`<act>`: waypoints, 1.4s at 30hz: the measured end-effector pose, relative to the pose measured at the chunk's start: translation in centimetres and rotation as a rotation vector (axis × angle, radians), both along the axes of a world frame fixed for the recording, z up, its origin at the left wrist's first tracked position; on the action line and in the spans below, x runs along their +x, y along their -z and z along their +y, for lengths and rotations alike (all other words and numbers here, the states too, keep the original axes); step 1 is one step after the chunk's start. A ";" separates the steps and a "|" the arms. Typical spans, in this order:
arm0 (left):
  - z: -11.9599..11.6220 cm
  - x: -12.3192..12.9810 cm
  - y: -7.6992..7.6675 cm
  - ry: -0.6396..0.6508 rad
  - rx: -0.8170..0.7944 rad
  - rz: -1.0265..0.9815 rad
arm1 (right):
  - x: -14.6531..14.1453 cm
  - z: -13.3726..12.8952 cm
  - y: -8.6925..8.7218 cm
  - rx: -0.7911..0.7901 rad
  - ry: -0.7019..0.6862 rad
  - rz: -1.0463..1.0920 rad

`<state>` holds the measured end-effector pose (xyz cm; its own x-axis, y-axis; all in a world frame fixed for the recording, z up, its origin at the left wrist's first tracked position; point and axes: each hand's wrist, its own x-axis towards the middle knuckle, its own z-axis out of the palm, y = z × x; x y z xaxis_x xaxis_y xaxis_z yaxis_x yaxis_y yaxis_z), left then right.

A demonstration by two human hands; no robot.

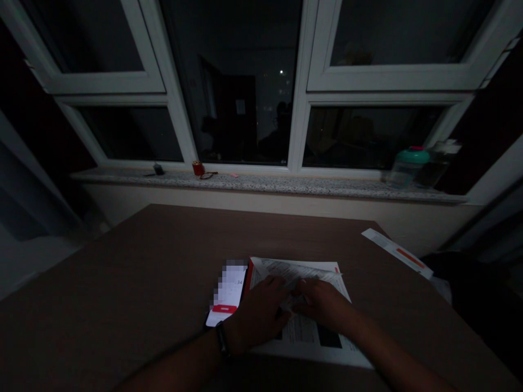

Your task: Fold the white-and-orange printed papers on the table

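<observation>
On the brown table lies a printed booklet (300, 343) with a red left edge, its top page creased or folded over near the upper part. My left hand (261, 310), with a dark band at the wrist, rests on the booklet's left half, fingers bent toward the page. From the right, my right hand (321, 302) touches the paper, its fingers curled close to my left fingertips. Shadow hides whether either hand pinches the sheet. A lit phone (229, 291) lies just left of the booklet, its screen partly blurred.
A paper strip with an orange bar (398, 253) lies at the table's right edge. Beyond the table (163, 234), the stone windowsill (265, 183) holds a small red jar (198, 168), a dark small item (158, 169) and a green-lidded container (408, 166).
</observation>
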<state>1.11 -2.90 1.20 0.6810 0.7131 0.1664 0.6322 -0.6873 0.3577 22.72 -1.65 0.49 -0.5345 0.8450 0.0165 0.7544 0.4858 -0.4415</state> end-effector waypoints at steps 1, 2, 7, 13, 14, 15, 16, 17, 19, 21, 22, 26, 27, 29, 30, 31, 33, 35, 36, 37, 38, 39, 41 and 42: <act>0.0 0.0 0.0 0.005 -0.005 -0.001 | 0.0 0.0 0.0 0.005 0.001 -0.007; 0.1 0.0 0.0 0.006 -0.008 0.002 | 0.0 0.0 0.0 0.008 0.002 -0.014; 0.2 0.0 -0.1 0.004 -0.022 0.031 | 0.1 0.0 0.0 0.003 -0.028 -0.004; 0.1 0.1 -0.1 -0.008 -0.029 0.056 | 0.3 0.0 0.0 -0.007 -0.037 0.007; 0.1 0.1 -0.1 -0.008 -0.027 0.055 | 0.3 0.1 -0.1 -0.006 -0.038 0.001; 0.1 0.1 -0.2 -0.006 -0.024 0.052 | 0.4 0.1 -0.2 -0.006 -0.040 -0.005; 0.1 0.1 -0.2 -0.003 -0.021 0.047 | 0.5 0.1 -0.3 -0.008 -0.043 -0.010; 0.1 0.1 -0.2 0.002 -0.019 0.044 | 0.6 0.1 -0.4 -0.013 -0.049 -0.013; 0.0 0.1 -0.2 0.006 -0.016 0.040 | 0.8 0.2 -0.7 -0.027 -0.066 -0.019; 0.0 0.0 -0.1 0.005 -0.014 0.039 | 1.0 0.3 -0.9 -0.041 -0.076 -0.026; 0.0 0.0 0.0 0.002 -0.011 0.039 | 1.1 0.3 -1.0 -0.046 -0.077 -0.030; 0.0 0.1 0.0 0.001 -0.003 0.055 | 1.0 0.3 -1.0 -0.034 -0.071 -0.040; 0.0 0.1 -0.1 0.001 -0.003 0.063 | 0.9 0.3 -0.9 -0.027 -0.073 -0.037; -0.1 0.1 -0.2 0.007 -0.002 0.078 | 0.9 0.2 -0.9 -0.018 -0.079 -0.031; -0.1 0.1 -0.2 0.009 0.001 0.085 | 0.9 0.2 -0.8 -0.017 -0.084 -0.029; -0.1 0.1 -0.2 0.009 0.004 0.089 | 0.9 0.2 -0.9 -0.016 -0.089 -0.030; 0.0 0.1 -0.2 0.011 0.003 0.090 | 0.9 0.2 -1.0 -0.018 -0.093 -0.031; 0.0 0.1 -0.2 0.013 -0.005 0.086 | 1.0 0.1 -1.2 -0.014 -0.094 -0.031; 0.0 0.0 -0.1 0.015 -0.009 0.082 | 1.0 0.0 -1.3 -0.011 -0.092 -0.034; 0.0 0.0 -0.1 0.013 -0.010 0.077 | 1.0 0.0 -1.4 -0.008 -0.088 -0.037; 0.0 0.0 0.0 0.012 -0.013 0.074 | 1.1 0.0 -1.5 -0.006 -0.089 -0.038; 0.0 -0.1 0.0 0.009 -0.015 0.069 | 1.1 0.0 -1.6 -0.004 -0.092 -0.035; 0.0 -0.1 0.1 0.007 -0.007 0.054 | 1.1 0.0 -1.5 0.003 -0.098 -0.022; 0.0 -0.1 0.1 0.009 -0.005 0.049 | 1.1 0.1 -1.4 0.009 -0.100 -0.015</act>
<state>0.98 -2.90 1.11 0.6946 0.7078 0.1290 0.6430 -0.6911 0.3301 23.81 -1.56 1.93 -0.6160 0.7876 0.0150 0.7088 0.5626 -0.4255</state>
